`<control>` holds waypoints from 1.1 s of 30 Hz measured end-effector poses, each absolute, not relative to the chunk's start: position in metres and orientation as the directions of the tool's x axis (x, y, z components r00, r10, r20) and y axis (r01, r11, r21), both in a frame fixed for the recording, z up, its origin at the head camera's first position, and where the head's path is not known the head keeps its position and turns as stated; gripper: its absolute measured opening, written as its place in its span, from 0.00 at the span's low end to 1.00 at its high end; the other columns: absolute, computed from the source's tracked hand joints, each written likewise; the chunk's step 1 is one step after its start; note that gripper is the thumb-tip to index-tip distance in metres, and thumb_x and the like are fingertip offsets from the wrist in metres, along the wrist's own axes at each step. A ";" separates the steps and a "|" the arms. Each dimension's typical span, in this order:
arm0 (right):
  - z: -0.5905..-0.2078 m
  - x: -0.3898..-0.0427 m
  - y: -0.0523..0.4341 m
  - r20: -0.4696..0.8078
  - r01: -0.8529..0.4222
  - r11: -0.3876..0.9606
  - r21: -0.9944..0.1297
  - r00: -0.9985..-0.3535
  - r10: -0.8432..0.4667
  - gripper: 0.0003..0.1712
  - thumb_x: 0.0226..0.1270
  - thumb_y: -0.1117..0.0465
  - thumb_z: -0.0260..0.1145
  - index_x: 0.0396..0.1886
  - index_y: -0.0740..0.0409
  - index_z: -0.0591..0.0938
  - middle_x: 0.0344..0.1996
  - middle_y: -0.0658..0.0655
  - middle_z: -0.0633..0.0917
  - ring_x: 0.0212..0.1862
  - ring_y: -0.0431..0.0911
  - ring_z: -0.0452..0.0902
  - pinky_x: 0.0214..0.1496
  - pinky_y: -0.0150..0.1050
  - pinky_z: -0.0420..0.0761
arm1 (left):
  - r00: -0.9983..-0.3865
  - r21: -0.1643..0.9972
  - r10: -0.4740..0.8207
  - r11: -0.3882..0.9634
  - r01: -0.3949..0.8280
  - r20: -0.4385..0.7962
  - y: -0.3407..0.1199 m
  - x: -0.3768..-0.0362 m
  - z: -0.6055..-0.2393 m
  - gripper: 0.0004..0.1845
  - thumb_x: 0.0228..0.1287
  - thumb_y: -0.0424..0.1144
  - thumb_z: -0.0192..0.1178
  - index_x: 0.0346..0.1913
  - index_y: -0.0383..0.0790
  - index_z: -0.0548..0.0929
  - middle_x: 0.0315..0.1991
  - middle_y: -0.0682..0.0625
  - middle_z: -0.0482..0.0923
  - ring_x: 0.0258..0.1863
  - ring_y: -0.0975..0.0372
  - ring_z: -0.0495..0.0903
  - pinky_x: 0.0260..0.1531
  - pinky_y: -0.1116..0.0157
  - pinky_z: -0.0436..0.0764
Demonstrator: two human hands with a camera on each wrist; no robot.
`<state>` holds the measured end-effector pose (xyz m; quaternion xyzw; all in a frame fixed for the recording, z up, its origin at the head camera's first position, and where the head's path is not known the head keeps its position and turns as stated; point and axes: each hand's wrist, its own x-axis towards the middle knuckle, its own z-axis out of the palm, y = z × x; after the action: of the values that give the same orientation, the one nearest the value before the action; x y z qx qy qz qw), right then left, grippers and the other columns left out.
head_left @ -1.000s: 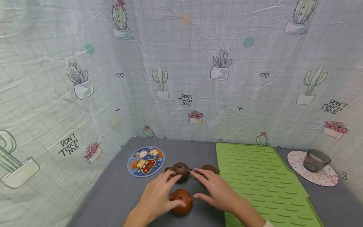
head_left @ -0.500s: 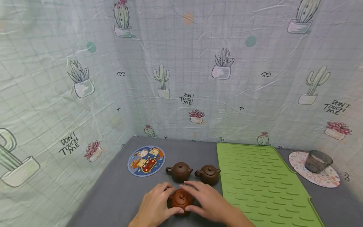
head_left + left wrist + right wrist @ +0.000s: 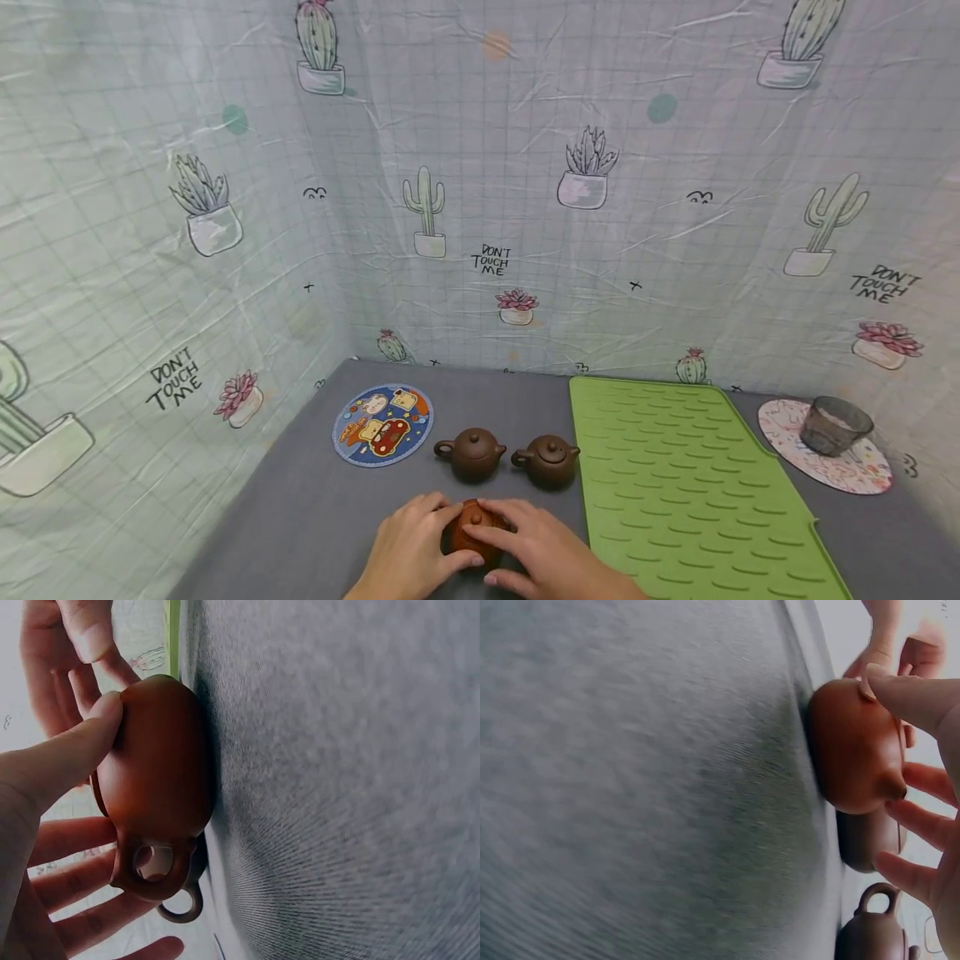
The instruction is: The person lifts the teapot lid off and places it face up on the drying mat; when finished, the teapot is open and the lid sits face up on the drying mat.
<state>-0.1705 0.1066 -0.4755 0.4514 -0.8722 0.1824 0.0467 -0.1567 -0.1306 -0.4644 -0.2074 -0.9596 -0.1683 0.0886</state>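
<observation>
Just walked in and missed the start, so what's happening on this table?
A person has both hands around a small reddish-brown teapot at the near edge of the grey table. The left hand grips its left side, and the right hand closes over its right side and top. The pot sits on the table. Two darker brown teapots stand untouched just behind it, beside a green ribbed mat. A round cartoon coaster lies to the left.

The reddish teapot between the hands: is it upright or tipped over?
Upright: the reddish teapot sits base-down on the grey table, lid knob on top.
</observation>
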 end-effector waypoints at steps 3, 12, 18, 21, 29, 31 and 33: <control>-0.477 -0.168 0.105 0.238 -0.806 0.532 -0.258 -0.587 -0.774 0.32 0.75 0.38 0.59 0.75 0.35 0.70 0.73 0.52 0.73 0.66 0.50 0.76 0.53 0.49 0.85 | -0.908 0.267 0.351 0.874 0.406 0.231 -0.129 -0.154 -0.463 0.35 0.49 0.74 0.68 0.48 0.48 0.90 0.36 0.58 0.82 0.31 0.66 0.80 0.26 0.64 0.81; -0.482 -0.165 0.101 0.270 -0.802 0.554 -0.223 -0.597 -0.755 0.33 0.76 0.39 0.58 0.77 0.38 0.68 0.72 0.49 0.73 0.66 0.49 0.75 0.51 0.48 0.84 | -0.936 0.239 0.305 0.909 0.341 0.176 -0.124 -0.152 -0.457 0.35 0.49 0.71 0.70 0.49 0.47 0.91 0.38 0.55 0.86 0.32 0.60 0.85 0.27 0.59 0.85; -0.481 -0.165 0.098 0.316 -0.804 0.549 -0.227 -0.594 -0.740 0.30 0.76 0.43 0.62 0.74 0.39 0.73 0.69 0.48 0.76 0.66 0.47 0.76 0.53 0.48 0.84 | -0.939 0.248 0.299 0.909 0.335 0.169 -0.124 -0.153 -0.455 0.34 0.48 0.71 0.71 0.48 0.47 0.92 0.37 0.55 0.86 0.31 0.61 0.84 0.26 0.61 0.84; -0.480 -0.165 0.097 0.341 -0.802 0.547 -0.240 -0.597 -0.727 0.28 0.76 0.44 0.62 0.72 0.39 0.75 0.68 0.48 0.77 0.65 0.46 0.77 0.54 0.48 0.84 | -0.938 0.251 0.303 0.907 0.339 0.170 -0.124 -0.153 -0.455 0.34 0.48 0.71 0.71 0.48 0.47 0.92 0.37 0.56 0.86 0.31 0.62 0.83 0.25 0.62 0.82; -0.478 -0.167 0.095 0.447 -0.818 0.528 -0.228 -0.569 -0.690 0.24 0.72 0.49 0.68 0.66 0.41 0.81 0.62 0.48 0.81 0.59 0.43 0.81 0.54 0.43 0.85 | -0.931 0.245 0.309 0.903 0.352 0.196 -0.125 -0.154 -0.457 0.35 0.46 0.73 0.70 0.47 0.48 0.93 0.36 0.57 0.86 0.30 0.64 0.82 0.23 0.64 0.80; -0.476 -0.168 0.096 0.473 -0.822 0.518 -0.237 -0.563 -0.678 0.24 0.70 0.51 0.70 0.65 0.42 0.82 0.60 0.48 0.81 0.58 0.43 0.82 0.54 0.41 0.85 | -0.930 0.247 0.309 0.902 0.353 0.201 -0.125 -0.154 -0.457 0.35 0.46 0.74 0.70 0.46 0.48 0.93 0.36 0.57 0.86 0.29 0.64 0.82 0.22 0.64 0.80; -0.474 -0.168 0.096 0.494 -0.823 0.508 -0.253 -0.562 -0.664 0.24 0.68 0.54 0.72 0.63 0.43 0.83 0.59 0.48 0.82 0.56 0.42 0.82 0.53 0.40 0.86 | -0.930 0.250 0.309 0.901 0.354 0.201 -0.126 -0.155 -0.457 0.35 0.45 0.73 0.71 0.46 0.48 0.93 0.36 0.56 0.86 0.29 0.64 0.82 0.22 0.65 0.80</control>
<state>-0.1684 0.0959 -0.4735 0.4365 -0.8517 0.2353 0.1693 -0.1547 -0.1257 -0.4567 -0.1705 -0.9718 -0.1424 0.0785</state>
